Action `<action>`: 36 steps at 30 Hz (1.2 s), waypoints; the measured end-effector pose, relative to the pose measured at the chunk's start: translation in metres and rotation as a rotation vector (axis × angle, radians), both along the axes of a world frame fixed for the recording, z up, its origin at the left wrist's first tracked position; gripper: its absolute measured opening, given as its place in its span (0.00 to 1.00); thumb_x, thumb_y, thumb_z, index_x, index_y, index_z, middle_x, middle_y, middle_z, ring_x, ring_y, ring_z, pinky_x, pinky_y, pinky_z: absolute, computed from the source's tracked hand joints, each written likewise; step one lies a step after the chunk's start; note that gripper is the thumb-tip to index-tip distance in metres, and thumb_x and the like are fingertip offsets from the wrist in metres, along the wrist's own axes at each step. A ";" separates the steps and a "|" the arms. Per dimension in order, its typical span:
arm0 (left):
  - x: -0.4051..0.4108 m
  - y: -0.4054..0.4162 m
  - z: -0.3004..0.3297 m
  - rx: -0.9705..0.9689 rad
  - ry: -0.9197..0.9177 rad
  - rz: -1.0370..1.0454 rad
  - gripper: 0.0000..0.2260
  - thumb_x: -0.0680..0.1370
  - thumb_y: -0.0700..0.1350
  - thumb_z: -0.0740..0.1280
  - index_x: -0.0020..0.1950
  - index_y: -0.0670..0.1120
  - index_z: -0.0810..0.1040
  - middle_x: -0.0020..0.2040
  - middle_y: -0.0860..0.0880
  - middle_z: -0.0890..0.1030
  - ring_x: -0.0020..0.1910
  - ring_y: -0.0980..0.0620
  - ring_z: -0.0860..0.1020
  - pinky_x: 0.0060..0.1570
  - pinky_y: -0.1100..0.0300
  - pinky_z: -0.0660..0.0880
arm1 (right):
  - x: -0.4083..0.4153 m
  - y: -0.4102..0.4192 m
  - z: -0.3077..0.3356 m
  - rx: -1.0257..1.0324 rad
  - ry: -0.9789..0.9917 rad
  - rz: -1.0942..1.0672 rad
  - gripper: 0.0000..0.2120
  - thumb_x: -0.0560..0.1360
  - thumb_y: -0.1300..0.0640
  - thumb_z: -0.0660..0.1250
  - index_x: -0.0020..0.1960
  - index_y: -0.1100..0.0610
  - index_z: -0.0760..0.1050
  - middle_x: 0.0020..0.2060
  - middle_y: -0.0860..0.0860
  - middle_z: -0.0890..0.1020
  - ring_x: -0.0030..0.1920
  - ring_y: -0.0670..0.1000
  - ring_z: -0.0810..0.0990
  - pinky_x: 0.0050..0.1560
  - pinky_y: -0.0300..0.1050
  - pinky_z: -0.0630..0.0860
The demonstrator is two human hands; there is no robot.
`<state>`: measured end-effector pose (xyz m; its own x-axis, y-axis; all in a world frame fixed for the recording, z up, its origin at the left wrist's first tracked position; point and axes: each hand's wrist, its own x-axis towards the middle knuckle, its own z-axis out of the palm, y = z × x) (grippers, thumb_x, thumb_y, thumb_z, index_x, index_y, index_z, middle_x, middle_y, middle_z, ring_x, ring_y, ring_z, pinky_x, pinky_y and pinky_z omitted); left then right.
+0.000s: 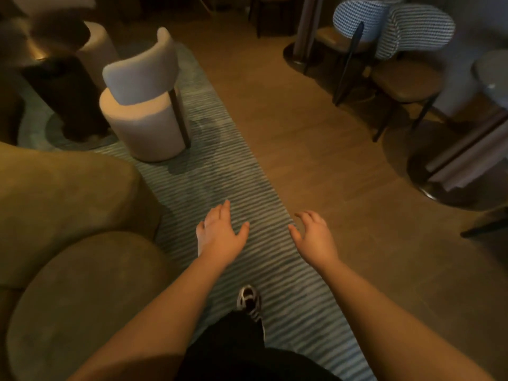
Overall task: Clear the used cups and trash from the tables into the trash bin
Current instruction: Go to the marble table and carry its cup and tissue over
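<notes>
— Hands first: what are they doing?
— Both are stretched forward, palms down, over the floor. The left hand (220,235) hovers above the striped rug (233,171) with its fingers spread and nothing in them. The right hand (313,235) sits just beside the rug's right edge, fingers loosely curled apart, also holding nothing.
— Any cups or trash, or the bin?
— None that I can make out. The tabletops are mostly outside the picture; only a sliver of a round grey table (492,75) shows at the far right edge, too blurred to tell what is on it.
— What surrounds the person?
— On the near left, an olive armchair (68,257) with a rounded seat. Farther left, a pale upholstered chair (143,116) stands on the rug, beside a dark pedestal base (68,100). On the far right, two houndstooth-backed chairs (395,31) with tan seats stand on the wooden floor (316,149), and a dark round table base (445,185) lies nearer on the right.
— And below the arms?
— One black-and-white shoe (248,299) on the rug, with dark trousers (233,350) at the bottom edge.
</notes>
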<state>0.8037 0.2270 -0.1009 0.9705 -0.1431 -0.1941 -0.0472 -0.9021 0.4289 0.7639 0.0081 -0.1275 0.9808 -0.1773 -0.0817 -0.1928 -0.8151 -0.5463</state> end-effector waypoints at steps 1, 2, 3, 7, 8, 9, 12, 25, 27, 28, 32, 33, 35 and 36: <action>0.033 -0.005 0.006 0.013 -0.001 0.005 0.33 0.78 0.62 0.55 0.78 0.48 0.49 0.77 0.48 0.57 0.75 0.49 0.54 0.70 0.47 0.56 | 0.031 -0.006 0.004 -0.002 0.001 0.002 0.20 0.77 0.49 0.63 0.65 0.56 0.71 0.64 0.55 0.73 0.65 0.56 0.70 0.64 0.49 0.68; 0.065 -0.010 0.013 0.020 -0.003 0.009 0.33 0.78 0.62 0.54 0.78 0.48 0.49 0.77 0.48 0.56 0.75 0.49 0.54 0.70 0.47 0.56 | 0.061 -0.012 0.010 0.000 0.000 -0.002 0.20 0.77 0.49 0.64 0.65 0.56 0.72 0.64 0.55 0.73 0.65 0.56 0.70 0.64 0.49 0.68; 0.096 -0.016 0.020 0.023 -0.007 0.012 0.33 0.78 0.62 0.55 0.78 0.48 0.49 0.77 0.49 0.56 0.75 0.49 0.54 0.71 0.47 0.56 | 0.089 -0.018 0.015 0.003 -0.001 -0.009 0.20 0.76 0.49 0.63 0.65 0.57 0.71 0.64 0.55 0.73 0.64 0.57 0.70 0.64 0.49 0.68; 0.207 -0.040 0.038 0.025 -0.028 0.008 0.33 0.78 0.62 0.55 0.78 0.48 0.50 0.77 0.49 0.56 0.75 0.50 0.54 0.71 0.47 0.55 | 0.197 -0.043 0.031 0.009 -0.020 -0.028 0.20 0.77 0.49 0.62 0.66 0.56 0.71 0.65 0.55 0.72 0.65 0.56 0.69 0.63 0.51 0.69; 0.234 -0.047 0.040 0.024 -0.029 0.006 0.33 0.78 0.62 0.55 0.78 0.48 0.50 0.77 0.49 0.56 0.75 0.50 0.54 0.71 0.47 0.55 | 0.224 -0.049 0.033 0.008 -0.028 -0.035 0.20 0.77 0.49 0.62 0.66 0.56 0.71 0.65 0.55 0.72 0.65 0.57 0.69 0.64 0.51 0.69; 0.261 -0.055 0.041 0.020 -0.027 0.007 0.33 0.78 0.62 0.55 0.78 0.48 0.50 0.77 0.49 0.56 0.75 0.50 0.54 0.71 0.47 0.55 | 0.252 -0.055 0.034 0.006 -0.036 -0.040 0.20 0.77 0.49 0.62 0.66 0.56 0.71 0.65 0.56 0.72 0.65 0.57 0.69 0.64 0.50 0.69; 0.339 -0.077 0.034 0.007 -0.034 0.009 0.33 0.78 0.61 0.55 0.77 0.48 0.50 0.77 0.49 0.56 0.75 0.50 0.54 0.71 0.47 0.55 | 0.339 -0.075 0.030 -0.011 -0.045 -0.037 0.20 0.77 0.48 0.62 0.66 0.56 0.71 0.65 0.55 0.72 0.65 0.57 0.68 0.63 0.50 0.68; 0.749 -0.210 0.011 0.047 -0.062 0.073 0.33 0.76 0.61 0.59 0.76 0.48 0.55 0.75 0.48 0.60 0.73 0.49 0.58 0.69 0.49 0.54 | 0.746 -0.207 0.024 -0.064 -0.013 -0.036 0.20 0.77 0.49 0.63 0.66 0.57 0.71 0.62 0.57 0.74 0.63 0.59 0.71 0.61 0.50 0.70; 0.804 -0.225 0.012 0.063 -0.063 0.087 0.33 0.76 0.62 0.58 0.76 0.49 0.54 0.76 0.48 0.60 0.74 0.49 0.57 0.70 0.47 0.54 | 0.802 -0.223 0.031 -0.052 -0.013 -0.049 0.20 0.77 0.49 0.63 0.66 0.57 0.71 0.62 0.57 0.74 0.63 0.59 0.71 0.61 0.50 0.70; 0.830 -0.232 0.012 0.074 -0.059 0.087 0.34 0.76 0.63 0.57 0.77 0.49 0.53 0.76 0.48 0.60 0.74 0.48 0.57 0.69 0.46 0.54 | 0.829 -0.230 0.034 -0.048 -0.020 -0.052 0.20 0.76 0.50 0.63 0.66 0.56 0.71 0.62 0.57 0.74 0.62 0.59 0.72 0.61 0.50 0.71; 0.931 -0.259 0.008 0.085 -0.045 0.068 0.34 0.76 0.64 0.55 0.77 0.49 0.52 0.76 0.49 0.59 0.73 0.48 0.58 0.69 0.45 0.56 | 0.930 -0.254 0.033 -0.042 -0.022 -0.061 0.20 0.76 0.50 0.63 0.66 0.56 0.71 0.62 0.57 0.74 0.61 0.59 0.72 0.60 0.50 0.71; 0.960 -0.264 0.005 0.086 -0.048 0.064 0.34 0.76 0.64 0.55 0.77 0.49 0.52 0.76 0.49 0.59 0.73 0.48 0.58 0.69 0.45 0.56 | 0.956 -0.260 0.031 -0.038 -0.024 -0.067 0.20 0.76 0.50 0.63 0.66 0.56 0.71 0.62 0.57 0.74 0.61 0.59 0.72 0.60 0.50 0.70; 1.018 -0.274 -0.004 0.081 -0.065 0.049 0.35 0.76 0.65 0.55 0.77 0.49 0.51 0.76 0.48 0.59 0.73 0.48 0.58 0.69 0.45 0.55 | 1.010 -0.271 0.024 -0.033 -0.026 -0.070 0.20 0.77 0.51 0.63 0.66 0.57 0.71 0.62 0.57 0.74 0.61 0.59 0.72 0.61 0.48 0.70; 1.050 -0.280 -0.008 0.075 -0.076 0.039 0.35 0.75 0.65 0.55 0.77 0.49 0.52 0.75 0.48 0.60 0.73 0.48 0.58 0.69 0.44 0.56 | 1.040 -0.278 0.020 -0.031 -0.029 -0.073 0.20 0.77 0.51 0.63 0.66 0.58 0.71 0.62 0.58 0.74 0.61 0.59 0.72 0.61 0.48 0.69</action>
